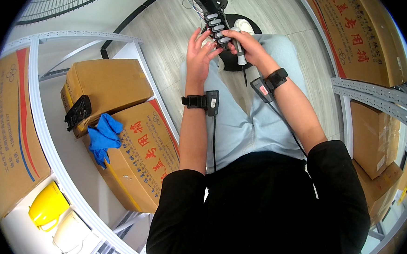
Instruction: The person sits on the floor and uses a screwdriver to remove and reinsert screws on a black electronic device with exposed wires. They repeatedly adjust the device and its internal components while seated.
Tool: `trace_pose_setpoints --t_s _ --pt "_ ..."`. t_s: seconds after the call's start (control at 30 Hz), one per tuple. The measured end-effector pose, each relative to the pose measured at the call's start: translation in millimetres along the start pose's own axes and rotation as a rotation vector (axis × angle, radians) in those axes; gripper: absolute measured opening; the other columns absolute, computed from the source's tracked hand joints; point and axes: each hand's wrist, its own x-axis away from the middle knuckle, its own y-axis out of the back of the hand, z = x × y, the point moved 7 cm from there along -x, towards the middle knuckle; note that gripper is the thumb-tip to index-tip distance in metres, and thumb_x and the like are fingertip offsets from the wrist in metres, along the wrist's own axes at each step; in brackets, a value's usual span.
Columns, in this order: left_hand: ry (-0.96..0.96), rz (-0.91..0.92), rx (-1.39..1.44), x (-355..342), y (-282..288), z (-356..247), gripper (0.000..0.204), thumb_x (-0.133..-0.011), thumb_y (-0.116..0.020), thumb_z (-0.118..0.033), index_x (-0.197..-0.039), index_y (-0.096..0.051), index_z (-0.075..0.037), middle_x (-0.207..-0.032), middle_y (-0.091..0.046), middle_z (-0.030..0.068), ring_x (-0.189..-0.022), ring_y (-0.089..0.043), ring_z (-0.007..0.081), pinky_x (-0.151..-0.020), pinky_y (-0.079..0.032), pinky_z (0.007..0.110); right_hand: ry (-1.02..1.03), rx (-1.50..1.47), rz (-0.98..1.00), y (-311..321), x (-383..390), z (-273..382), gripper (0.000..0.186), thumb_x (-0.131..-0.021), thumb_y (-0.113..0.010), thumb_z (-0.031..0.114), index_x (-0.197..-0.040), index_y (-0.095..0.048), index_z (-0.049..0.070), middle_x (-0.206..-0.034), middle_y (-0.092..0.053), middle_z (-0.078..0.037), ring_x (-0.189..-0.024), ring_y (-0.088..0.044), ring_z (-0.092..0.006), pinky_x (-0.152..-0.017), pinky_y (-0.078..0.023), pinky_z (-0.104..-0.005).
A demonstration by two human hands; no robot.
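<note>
Both forearms reached forward over the lap. Right hand [251, 46]: grip closed round the screwdriver [240, 52], shaft pointing back toward the body, fingertips by the black device with grey pads [216, 28], which stood ahead, past the knees. Left hand [198, 58]: fingers spread and slightly bent at the device's left side; couldn't tell if that grip pinched anything.

Passage over grey floor [270, 6] between black device [212, 4] and right-side metal rack [373, 91], cartons [112, 86] bounding left, screwdriver shaft [245, 77] projecting from right hand [249, 45] toward lap [234, 139]
</note>
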Motion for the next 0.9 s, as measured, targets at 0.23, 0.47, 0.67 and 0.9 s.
trace_pose_setpoints --t_s 0.23,0.47,0.67,0.9 --pt "-0.097 -0.041 -0.120 0 4 -3 0.037 -0.091 -0.058 -0.002 -0.125 -0.043 -0.003 -0.118 -0.052 0.0136 -0.097 -0.063 0.0270 -0.080 -0.055 0.039 -0.033 -0.242 0.068 -3 3 2 0.023 -0.088 -0.067 0.029 -0.090 -0.060 0.007 -0.070 -0.055 0.001 -0.060 -0.051 -0.0073 -0.050 -0.040 -0.0219" --pt "-0.057 0.019 -0.247 -2 0 9 0.027 -0.088 -0.066 -0.004 -0.110 -0.050 -0.001 -0.104 -0.058 0.0107 -0.087 -0.066 0.0231 -0.074 -0.055 0.033 0.017 -0.146 0.055 -4 2 4 0.031 -0.088 -0.067 0.028 -0.108 -0.062 0.004 -0.074 -0.057 0.002 -0.062 -0.051 -0.0060 -0.051 -0.040 -0.0214" --pt "-0.005 -0.005 -0.218 -4 4 13 0.026 -0.087 -0.067 -0.002 -0.108 -0.052 0.000 -0.097 -0.063 0.0111 -0.085 -0.068 0.0218 -0.072 -0.055 0.029 0.028 -0.148 0.063 -6 2 4 0.031 -0.087 -0.069 0.027 -0.108 -0.062 0.005 -0.078 -0.058 0.003 -0.064 -0.052 -0.0047 -0.052 -0.040 -0.0208" --pt "-0.022 -0.027 -0.193 -3 8 11 0.025 -0.086 -0.066 0.001 -0.107 -0.053 0.000 -0.092 -0.064 0.0116 -0.079 -0.067 0.0204 -0.071 -0.055 0.030 0.022 -0.062 0.077 -11 7 8 0.029 -0.085 -0.073 0.024 -0.106 -0.063 0.006 -0.077 -0.058 0.004 -0.064 -0.052 -0.0036 -0.052 -0.039 -0.0199"
